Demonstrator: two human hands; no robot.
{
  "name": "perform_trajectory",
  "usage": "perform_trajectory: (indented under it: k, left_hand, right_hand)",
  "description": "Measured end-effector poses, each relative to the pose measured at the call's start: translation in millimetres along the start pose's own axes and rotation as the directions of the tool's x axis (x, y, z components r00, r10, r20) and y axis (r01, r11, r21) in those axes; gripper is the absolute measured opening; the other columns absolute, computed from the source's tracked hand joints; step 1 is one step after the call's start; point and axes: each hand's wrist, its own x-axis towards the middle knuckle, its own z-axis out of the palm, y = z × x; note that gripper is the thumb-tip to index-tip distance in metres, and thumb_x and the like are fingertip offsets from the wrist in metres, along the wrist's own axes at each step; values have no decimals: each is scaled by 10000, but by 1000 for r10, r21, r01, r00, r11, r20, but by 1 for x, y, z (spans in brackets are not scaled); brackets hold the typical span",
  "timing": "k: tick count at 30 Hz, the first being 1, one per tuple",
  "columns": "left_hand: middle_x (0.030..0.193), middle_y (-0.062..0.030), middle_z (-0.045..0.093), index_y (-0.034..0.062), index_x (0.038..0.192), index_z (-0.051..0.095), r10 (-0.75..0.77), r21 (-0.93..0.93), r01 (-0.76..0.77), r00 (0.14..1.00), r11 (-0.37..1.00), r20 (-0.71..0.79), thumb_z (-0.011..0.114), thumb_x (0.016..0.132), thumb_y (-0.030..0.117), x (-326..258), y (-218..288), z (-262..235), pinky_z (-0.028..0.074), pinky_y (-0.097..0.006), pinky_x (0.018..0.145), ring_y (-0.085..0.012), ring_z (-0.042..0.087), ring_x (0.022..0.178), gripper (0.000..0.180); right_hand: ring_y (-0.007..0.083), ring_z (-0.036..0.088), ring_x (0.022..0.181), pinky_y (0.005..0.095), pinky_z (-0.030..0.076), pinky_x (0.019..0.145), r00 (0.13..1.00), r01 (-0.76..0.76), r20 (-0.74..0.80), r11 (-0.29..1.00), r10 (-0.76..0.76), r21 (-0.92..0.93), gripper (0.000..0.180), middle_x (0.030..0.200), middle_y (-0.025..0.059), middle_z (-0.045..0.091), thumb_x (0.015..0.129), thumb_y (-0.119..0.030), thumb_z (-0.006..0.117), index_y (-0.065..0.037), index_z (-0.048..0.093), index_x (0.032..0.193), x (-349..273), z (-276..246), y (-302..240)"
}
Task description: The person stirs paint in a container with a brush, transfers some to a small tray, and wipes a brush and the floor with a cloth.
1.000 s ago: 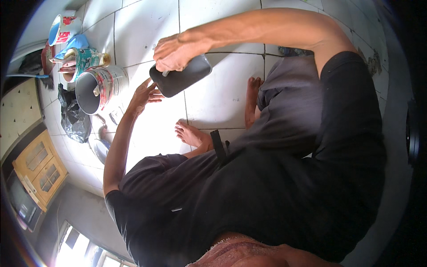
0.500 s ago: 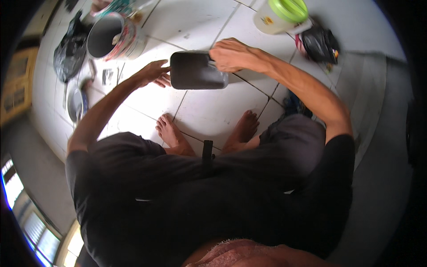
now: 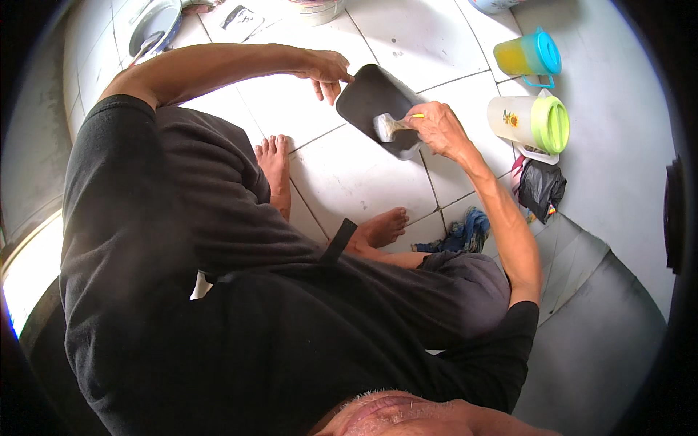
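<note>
A dark rectangular baking pan (image 3: 367, 91) is tilted in front of me above the tiled floor, its inside facing me. My left hand (image 3: 327, 71) grips its left rim with the fingertips, while the other fingers hang loose beside it. My right hand (image 3: 440, 131) is closed around the yellow-green handle of a brush (image 3: 391, 127). The brush's pale bristles lie against the inside of the pan, near its right end. Whitish smears show along the pan's right edge.
A lidded pitcher with a green top (image 3: 523, 122) and a blue-lidded one with yellow liquid (image 3: 527, 54) stand at the right. Near them lie a black plastic bag (image 3: 542, 187) and a blue cloth (image 3: 465, 232). A basin (image 3: 156, 29) sits at the far left.
My view and body have turned to the right. The pan now slants down to the right, and the brush in my right hand has come into plain sight inside it.
</note>
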Motion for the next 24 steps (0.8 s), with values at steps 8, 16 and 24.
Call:
perform_trajectory:
  k: [8, 16, 24]
  left_hand:
    - [898, -245, 678, -95, 1305, 183, -13, -32, 14, 1000, 999, 19, 485, 1001, 247, 7, 0, -2, 607, -412, 698, -281, 707, 762, 548]
    - [994, -296, 662, -126, 1454, 47, -39, -92, 42, 999, 995, 33, 521, 985, 255, 10, -3, -3, 594, -407, 710, -302, 703, 805, 768]
    - [1031, -315, 640, -111, 1460, 71, -19, -112, 24, 999, 993, 44, 566, 965, 314, 7, -1, -5, 602, -411, 710, -312, 703, 830, 819]
  right_hand:
    - [174, 578, 416, 304, 469, 400, 982, -175, 13, 873, 189, 455, 238, 556, 81, 565, 891, -165, 575, 56, 664, 895, 17, 15, -11]
    - [159, 600, 425, 274, 459, 371, 989, -93, -25, 739, 147, 667, 262, 576, 63, 583, 918, -189, 559, 56, 653, 918, 28, 22, 1]
    - [306, 605, 503, 393, 459, 498, 910, 195, -338, 968, -238, -156, 168, 563, 174, 574, 846, -125, 577, 6, 658, 914, 7, -16, -17]
